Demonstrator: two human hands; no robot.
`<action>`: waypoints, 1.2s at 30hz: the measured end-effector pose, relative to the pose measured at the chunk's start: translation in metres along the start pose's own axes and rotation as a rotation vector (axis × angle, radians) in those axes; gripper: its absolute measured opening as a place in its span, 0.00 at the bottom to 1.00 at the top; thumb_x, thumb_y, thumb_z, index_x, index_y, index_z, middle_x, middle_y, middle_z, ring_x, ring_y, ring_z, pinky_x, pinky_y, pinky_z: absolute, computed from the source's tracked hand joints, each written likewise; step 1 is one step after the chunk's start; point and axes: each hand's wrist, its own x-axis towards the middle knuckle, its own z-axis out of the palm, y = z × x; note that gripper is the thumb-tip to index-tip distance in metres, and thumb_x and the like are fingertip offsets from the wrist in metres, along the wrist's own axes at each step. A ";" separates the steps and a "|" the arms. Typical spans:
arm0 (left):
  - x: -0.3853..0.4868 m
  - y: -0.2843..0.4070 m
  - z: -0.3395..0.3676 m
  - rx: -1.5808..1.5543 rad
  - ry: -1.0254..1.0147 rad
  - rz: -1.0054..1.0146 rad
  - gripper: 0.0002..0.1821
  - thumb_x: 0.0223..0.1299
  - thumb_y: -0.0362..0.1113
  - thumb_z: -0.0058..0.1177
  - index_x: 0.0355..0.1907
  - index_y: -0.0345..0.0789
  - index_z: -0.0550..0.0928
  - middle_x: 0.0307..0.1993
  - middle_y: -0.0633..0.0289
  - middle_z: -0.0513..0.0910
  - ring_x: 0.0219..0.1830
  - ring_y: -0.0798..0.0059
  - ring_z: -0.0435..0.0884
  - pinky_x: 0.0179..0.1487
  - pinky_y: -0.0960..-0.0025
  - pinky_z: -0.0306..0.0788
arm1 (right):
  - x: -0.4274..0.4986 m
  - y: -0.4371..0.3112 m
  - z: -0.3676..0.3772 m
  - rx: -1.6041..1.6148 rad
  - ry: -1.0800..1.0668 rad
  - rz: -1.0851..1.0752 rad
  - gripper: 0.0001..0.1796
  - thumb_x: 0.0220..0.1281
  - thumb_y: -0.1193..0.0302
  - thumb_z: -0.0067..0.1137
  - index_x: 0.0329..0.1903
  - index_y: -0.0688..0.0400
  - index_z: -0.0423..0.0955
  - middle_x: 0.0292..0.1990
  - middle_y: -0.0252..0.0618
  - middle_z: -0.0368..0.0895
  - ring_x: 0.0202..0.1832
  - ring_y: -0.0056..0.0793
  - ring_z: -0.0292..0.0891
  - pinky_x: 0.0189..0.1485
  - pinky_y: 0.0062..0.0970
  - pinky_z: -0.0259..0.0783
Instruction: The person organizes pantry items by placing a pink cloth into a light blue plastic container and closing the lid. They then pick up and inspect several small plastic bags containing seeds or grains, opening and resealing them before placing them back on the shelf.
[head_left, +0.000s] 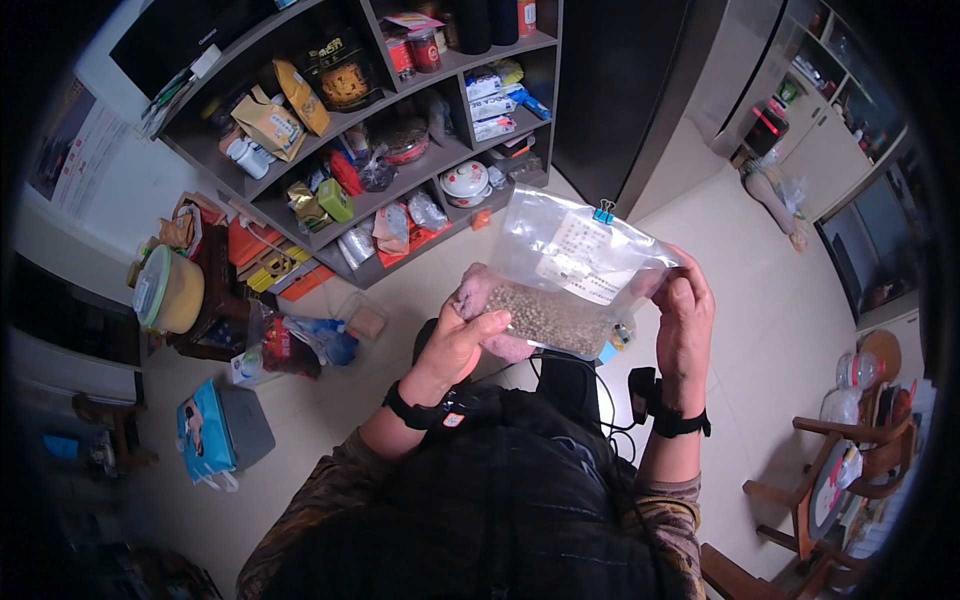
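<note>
A clear plastic bag is held up in front of me, its lower part filled with small pale round grains, perhaps peppercorns. A white label with writing shows on the bag, and a blue binder clip grips its top edge. My left hand holds the lower left corner with the thumb on the front. A pink cloth is in that same hand, partly behind the bag. My right hand grips the right edge of the bag, its fingers bent around the plastic.
A dark shelf unit with packets, jars and a lidded enamel pot stands ahead. On the left are a tub of yellow contents and a blue bag. A wooden chair stands at right. Black cables hang near my legs.
</note>
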 end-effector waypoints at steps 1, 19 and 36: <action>0.000 -0.002 -0.001 -0.004 0.004 0.003 0.23 0.54 0.27 0.52 0.55 0.32 0.69 0.50 0.64 0.73 0.54 0.77 0.70 0.60 0.71 0.63 | 0.001 0.000 0.000 0.039 -0.009 0.006 0.27 0.61 0.54 0.56 0.52 0.64 0.71 0.37 0.36 0.77 0.36 0.18 0.72 0.42 0.21 0.67; 0.003 -0.007 -0.003 -0.047 0.033 -0.065 0.22 0.54 0.25 0.51 0.54 0.31 0.70 0.48 0.63 0.75 0.51 0.77 0.73 0.57 0.71 0.67 | 0.000 -0.005 0.018 -0.782 0.278 -0.668 0.24 0.44 0.77 0.64 0.49 0.59 0.73 0.56 0.48 0.67 0.58 0.45 0.65 0.62 0.39 0.61; 0.005 -0.003 -0.001 -0.017 0.140 -0.011 0.18 0.59 0.26 0.48 0.53 0.30 0.72 0.47 0.63 0.76 0.49 0.79 0.74 0.55 0.73 0.68 | -0.033 0.044 0.000 -0.023 -0.211 0.308 0.20 0.63 0.61 0.54 0.49 0.64 0.70 0.36 0.35 0.77 0.36 0.23 0.74 0.43 0.26 0.71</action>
